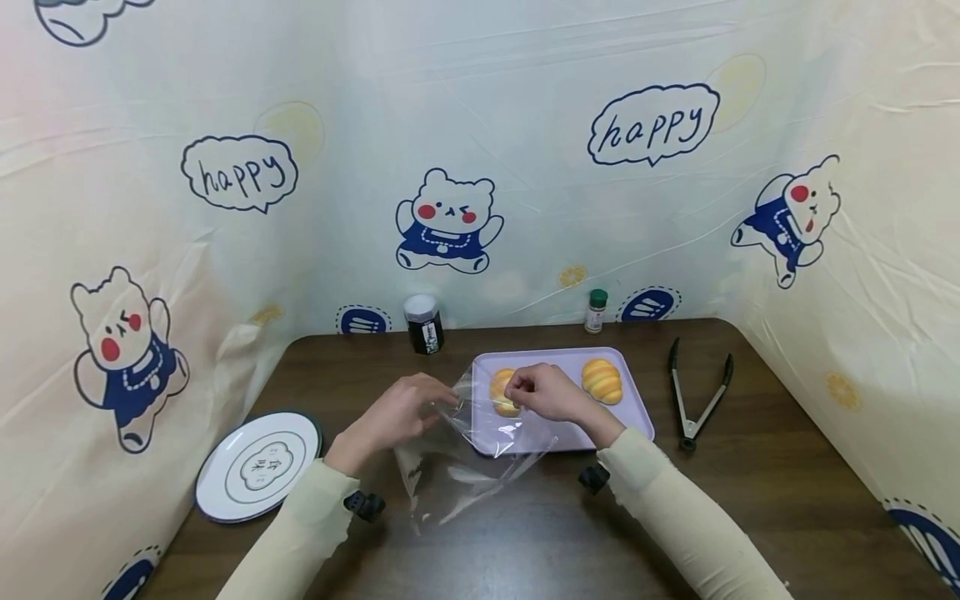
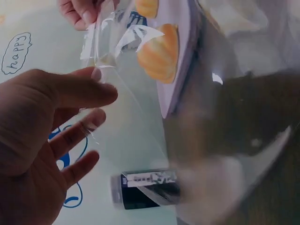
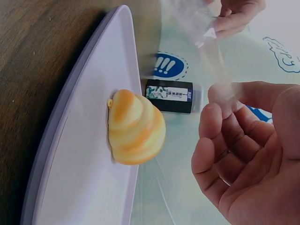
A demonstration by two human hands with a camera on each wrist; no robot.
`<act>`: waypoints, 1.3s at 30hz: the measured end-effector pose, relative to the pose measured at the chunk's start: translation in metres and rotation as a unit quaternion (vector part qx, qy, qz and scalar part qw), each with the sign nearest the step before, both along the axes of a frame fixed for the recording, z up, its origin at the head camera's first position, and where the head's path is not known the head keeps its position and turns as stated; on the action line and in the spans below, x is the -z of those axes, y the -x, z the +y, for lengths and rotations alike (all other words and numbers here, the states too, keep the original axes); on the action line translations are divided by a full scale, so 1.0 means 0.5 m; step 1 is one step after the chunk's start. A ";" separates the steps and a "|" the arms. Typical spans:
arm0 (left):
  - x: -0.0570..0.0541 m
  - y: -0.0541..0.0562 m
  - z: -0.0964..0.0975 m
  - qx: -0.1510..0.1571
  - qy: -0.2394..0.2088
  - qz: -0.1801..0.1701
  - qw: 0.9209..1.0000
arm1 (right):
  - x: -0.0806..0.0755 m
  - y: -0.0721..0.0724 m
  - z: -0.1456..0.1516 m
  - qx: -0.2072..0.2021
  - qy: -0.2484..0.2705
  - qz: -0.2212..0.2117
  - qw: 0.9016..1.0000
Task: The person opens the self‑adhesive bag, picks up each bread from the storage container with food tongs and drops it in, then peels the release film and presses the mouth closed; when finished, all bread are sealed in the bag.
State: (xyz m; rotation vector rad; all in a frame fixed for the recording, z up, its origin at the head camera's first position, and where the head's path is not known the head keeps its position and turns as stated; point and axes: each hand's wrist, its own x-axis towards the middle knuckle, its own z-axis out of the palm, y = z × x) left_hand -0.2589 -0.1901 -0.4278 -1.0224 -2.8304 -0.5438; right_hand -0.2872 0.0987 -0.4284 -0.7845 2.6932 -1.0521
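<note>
A clear plastic bag point(image 1: 457, 471) hangs stretched between my two hands, above the table and the left part of a lilac tray point(image 1: 637, 417). Thumb and fingertips of my left hand point(image 1: 405, 408) pinch one side of its edge. My right hand point(image 1: 551, 392) pinches the other side, with its other fingers curled in, as the right wrist view shows. Two bread rolls lie on the tray. One roll point(image 1: 500, 387) is partly behind the bag and the right hand; the other roll point(image 1: 602, 382) sits to the right, and a striped roll point(image 3: 136, 129) shows below the right hand.
Right of the tray lie spread tongs point(image 1: 688, 417). A dark jar point(image 1: 426, 329) with a pale lid and a green-capped small bottle point(image 1: 596, 311) stand at the back edge. White plates point(image 1: 225, 483) lie at the left edge. Printed cloth point(image 1: 525, 167) hangs around the table.
</note>
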 end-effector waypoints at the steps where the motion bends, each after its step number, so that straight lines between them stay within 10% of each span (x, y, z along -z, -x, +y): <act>1: 0.001 -0.002 0.002 -0.002 0.004 0.002 1.000 | 0.000 0.000 0.000 0.001 0.002 0.001 1.000; 11: 0.008 -0.021 0.062 -0.057 -0.003 0.050 0.997 | -0.007 -0.007 -0.008 0.017 0.025 0.011 0.999; 22: 0.012 -0.032 0.126 -0.134 -0.026 0.006 0.991 | -0.019 -0.022 -0.029 0.005 0.044 0.006 0.999; 39: 0.019 -0.034 0.140 -0.136 -0.077 0.008 0.988 | -0.016 -0.022 -0.037 0.005 0.049 -0.013 0.999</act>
